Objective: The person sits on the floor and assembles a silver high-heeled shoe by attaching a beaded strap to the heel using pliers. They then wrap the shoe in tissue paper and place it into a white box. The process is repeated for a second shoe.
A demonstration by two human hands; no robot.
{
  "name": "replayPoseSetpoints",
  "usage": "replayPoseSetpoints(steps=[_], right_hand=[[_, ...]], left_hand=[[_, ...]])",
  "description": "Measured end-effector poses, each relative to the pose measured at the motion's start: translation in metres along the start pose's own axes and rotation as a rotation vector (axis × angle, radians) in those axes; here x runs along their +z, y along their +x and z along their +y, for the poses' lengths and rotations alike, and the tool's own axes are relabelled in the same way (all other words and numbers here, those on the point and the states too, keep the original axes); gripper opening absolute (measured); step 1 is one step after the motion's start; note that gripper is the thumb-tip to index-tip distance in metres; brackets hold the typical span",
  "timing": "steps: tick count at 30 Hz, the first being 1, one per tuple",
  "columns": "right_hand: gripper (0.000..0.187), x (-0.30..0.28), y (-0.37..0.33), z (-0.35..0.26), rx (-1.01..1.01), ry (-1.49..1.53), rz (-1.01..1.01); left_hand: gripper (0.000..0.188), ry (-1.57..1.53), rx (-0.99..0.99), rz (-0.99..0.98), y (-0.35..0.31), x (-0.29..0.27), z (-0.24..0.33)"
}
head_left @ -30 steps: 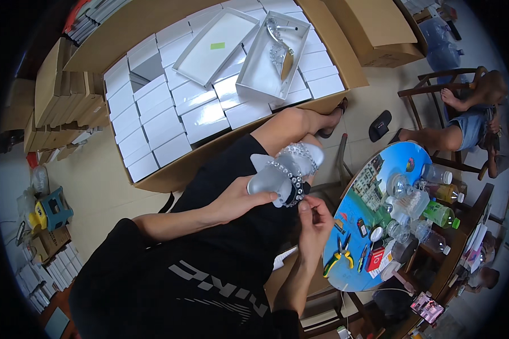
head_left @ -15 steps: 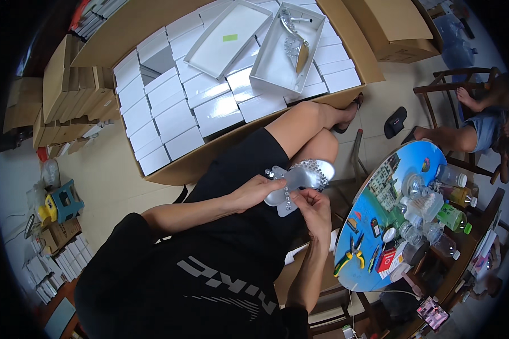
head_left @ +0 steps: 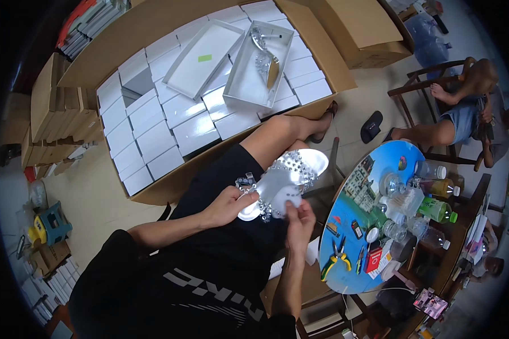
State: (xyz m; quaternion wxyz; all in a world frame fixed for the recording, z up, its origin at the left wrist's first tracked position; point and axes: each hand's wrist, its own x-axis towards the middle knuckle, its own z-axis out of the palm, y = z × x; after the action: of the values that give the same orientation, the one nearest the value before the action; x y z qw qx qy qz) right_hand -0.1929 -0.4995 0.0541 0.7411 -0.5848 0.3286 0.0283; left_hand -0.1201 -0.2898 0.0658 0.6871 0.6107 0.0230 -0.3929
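My left hand (head_left: pixel 228 207) grips one end of a silver high-heel sandal (head_left: pixel 274 176) with clear rhinestone straps, its thumb lying on the sole. Over my lap, the sandal lies sole-up side toward me, tilted. Pinched in my right hand (head_left: pixel 301 221) is a thin translucent white sheet (head_left: pixel 287 195), which overlaps the sandal's near side. The heel is hidden. Beyond, an open white shoe box (head_left: pixel 244 93) holds another rhinestone sandal (head_left: pixel 262 59). Its lid (head_left: pixel 182 70), with a green label, lies alongside.
A large carton (head_left: pixel 169 183) packed with white shoe boxes stands ahead. On the right, a round table (head_left: pixel 333 226) carries pliers (head_left: pixel 337 259), a red packet (head_left: pixel 373 260) and several plastic bottles. Another person sits on a chair (head_left: pixel 404 90) at the far right.
The translucent sheet has come away from beside the strap near my left thumb and is now in my right fingers. The sandal has turned slightly, and the whole view has shifted.
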Motion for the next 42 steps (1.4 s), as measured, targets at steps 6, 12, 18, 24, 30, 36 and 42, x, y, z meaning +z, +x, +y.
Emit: replayPoseSetpoints(steps=[6, 12, 18, 24, 30, 36, 42], right_hand=[[0.025, 0.014, -0.037, -0.043, -0.488, -0.116, 0.382], [0.035, 0.035, -0.039, -0.096, -0.608, -0.618, 0.135], [0.020, 0.047, -0.014, -0.106, -0.896, -1.034, 0.069], [0.021, 0.060, 0.000, -0.082, -0.610, -0.551, 0.276], [0.016, 0.030, -0.012, -0.086, -0.389, -0.578, 0.127], [0.016, 0.033, -0.021, -0.097, -0.595, -0.224, 0.120], [0.027, 0.054, -0.002, -0.084, -1.025, -0.905, 0.055]], left_hand=[[0.035, 0.137, 0.299, 0.116, -0.009, -0.011, 0.002], [0.026, 0.342, 0.396, 0.134, -0.008, -0.009, 0.010], [0.022, 0.558, 0.698, 0.147, -0.009, -0.001, 0.013], [0.022, 0.523, 0.684, 0.238, -0.014, -0.001, 0.017], [0.019, 0.570, 0.739, 0.372, -0.007, -0.011, 0.020], [0.017, 0.558, 0.806, 0.371, -0.002, -0.010, 0.027], [0.016, 0.551, 0.875, 0.315, -0.004, 0.006, 0.031]])
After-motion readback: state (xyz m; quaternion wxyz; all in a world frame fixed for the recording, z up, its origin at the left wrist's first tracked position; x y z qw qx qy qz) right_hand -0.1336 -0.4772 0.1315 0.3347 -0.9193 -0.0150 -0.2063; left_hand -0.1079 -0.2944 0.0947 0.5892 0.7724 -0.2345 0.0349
